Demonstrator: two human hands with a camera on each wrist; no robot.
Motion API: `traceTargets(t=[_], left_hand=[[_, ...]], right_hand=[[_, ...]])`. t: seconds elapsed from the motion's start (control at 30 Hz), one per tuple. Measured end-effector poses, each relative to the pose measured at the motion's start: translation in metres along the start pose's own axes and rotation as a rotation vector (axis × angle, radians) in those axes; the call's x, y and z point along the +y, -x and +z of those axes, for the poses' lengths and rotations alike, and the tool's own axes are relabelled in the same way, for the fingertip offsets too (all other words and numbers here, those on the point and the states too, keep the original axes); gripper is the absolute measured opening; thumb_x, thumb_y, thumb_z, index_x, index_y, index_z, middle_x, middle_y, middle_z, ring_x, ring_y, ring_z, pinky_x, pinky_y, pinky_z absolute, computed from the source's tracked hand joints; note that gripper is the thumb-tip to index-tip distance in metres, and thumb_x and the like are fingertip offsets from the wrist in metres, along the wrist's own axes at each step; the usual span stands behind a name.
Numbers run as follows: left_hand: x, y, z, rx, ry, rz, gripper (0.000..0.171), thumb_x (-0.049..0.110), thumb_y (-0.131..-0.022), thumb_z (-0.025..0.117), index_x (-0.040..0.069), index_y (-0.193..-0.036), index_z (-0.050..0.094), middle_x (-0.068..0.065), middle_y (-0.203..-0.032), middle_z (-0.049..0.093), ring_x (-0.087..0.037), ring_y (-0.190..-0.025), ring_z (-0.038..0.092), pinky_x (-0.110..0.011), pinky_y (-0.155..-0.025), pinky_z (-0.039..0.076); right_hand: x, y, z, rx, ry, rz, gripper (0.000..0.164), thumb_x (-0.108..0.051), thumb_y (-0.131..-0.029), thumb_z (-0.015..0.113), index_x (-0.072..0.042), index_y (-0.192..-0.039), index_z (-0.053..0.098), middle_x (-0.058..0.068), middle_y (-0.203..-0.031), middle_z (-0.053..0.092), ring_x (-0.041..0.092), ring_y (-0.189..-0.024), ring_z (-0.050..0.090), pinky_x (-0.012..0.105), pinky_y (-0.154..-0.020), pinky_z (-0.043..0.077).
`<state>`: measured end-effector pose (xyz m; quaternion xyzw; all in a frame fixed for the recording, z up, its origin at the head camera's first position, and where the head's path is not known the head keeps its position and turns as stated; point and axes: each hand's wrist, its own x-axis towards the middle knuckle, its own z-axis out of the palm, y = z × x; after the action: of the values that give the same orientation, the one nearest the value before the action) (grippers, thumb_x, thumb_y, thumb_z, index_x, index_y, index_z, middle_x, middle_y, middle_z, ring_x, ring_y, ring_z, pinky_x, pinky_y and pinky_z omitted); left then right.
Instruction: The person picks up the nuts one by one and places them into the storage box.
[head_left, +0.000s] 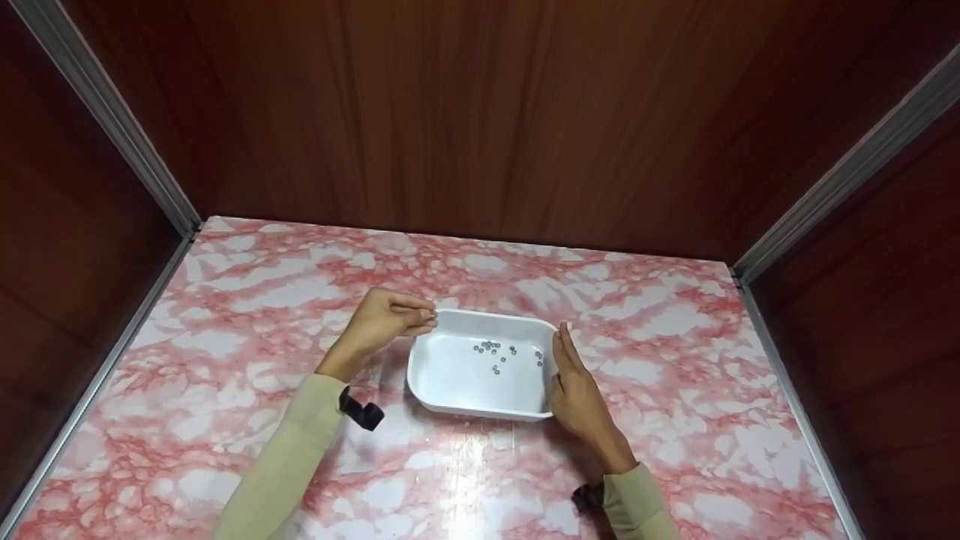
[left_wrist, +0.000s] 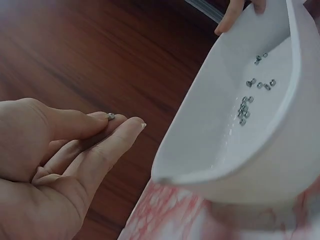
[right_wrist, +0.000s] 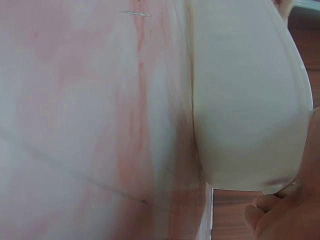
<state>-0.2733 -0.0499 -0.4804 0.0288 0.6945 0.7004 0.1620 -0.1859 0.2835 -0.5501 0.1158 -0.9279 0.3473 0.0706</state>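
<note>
A white rectangular tray (head_left: 480, 412) with rounded corners rests on the table, and several small metal nuts (left_wrist: 243, 111) lie scattered over its floor. Just off the tray's far left corner, my left hand (head_left: 382, 321) pinches a single metal nut (left_wrist: 110, 116) between thumb and fingertips. My right hand (head_left: 583, 397) grips the tray's right side, its fingers along the rim there. From the right wrist, the tray's outer wall (right_wrist: 250, 95) fills much of the view and hides the nuts inside.
The table (head_left: 262, 300) has a red and white marbled top. Dark wood panels (head_left: 465, 112) stand at the back and both sides, with metal corner strips (head_left: 840, 165) between them. A black wrist strap (head_left: 362, 411) sits over the left sleeve.
</note>
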Motion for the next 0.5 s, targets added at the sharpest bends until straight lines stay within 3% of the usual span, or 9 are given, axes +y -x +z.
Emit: traceTargets(t=[0.27, 0.33, 0.5], left_hand=[[0.003, -0.012, 0.035, -0.065, -0.056, 0.028, 0.023, -0.004, -0.097, 0.067, -0.012, -0.117, 0.074, -0.03, -0.111, 0.077, -0.015, -0.086, 0.08, -0.027, -0.085, 0.065], [0.003, -0.015, 0.042, -0.081, -0.065, 0.016, 0.024, -0.003, -0.097, 0.068, -0.012, -0.118, 0.073, -0.031, -0.113, 0.076, -0.015, -0.088, 0.08, -0.027, -0.086, 0.065], [0.004, -0.021, 0.056, -0.108, -0.121, -0.015, 0.023, -0.003, -0.097, 0.068, -0.011, -0.118, 0.074, -0.029, -0.115, 0.076, -0.014, -0.089, 0.079, -0.026, -0.084, 0.065]], right_hand=[[0.001, 0.0, 0.0, 0.0, 0.011, 0.008, 0.064, 0.005, -0.102, 0.043, 0.007, -0.162, 0.023, 0.018, -0.177, 0.011, 0.038, -0.161, 0.025, 0.052, -0.123, 0.04], [0.001, 0.0, 0.0, -0.002, 0.013, 0.004, 0.063, 0.005, -0.102, 0.042, 0.007, -0.162, 0.023, 0.018, -0.177, 0.011, 0.037, -0.16, 0.026, 0.046, -0.111, 0.051], [0.0, 0.0, -0.001, 0.0, 0.024, -0.016, 0.062, 0.006, -0.102, 0.041, 0.008, -0.162, 0.024, 0.019, -0.177, 0.012, 0.036, -0.159, 0.028, 0.041, -0.092, 0.05]])
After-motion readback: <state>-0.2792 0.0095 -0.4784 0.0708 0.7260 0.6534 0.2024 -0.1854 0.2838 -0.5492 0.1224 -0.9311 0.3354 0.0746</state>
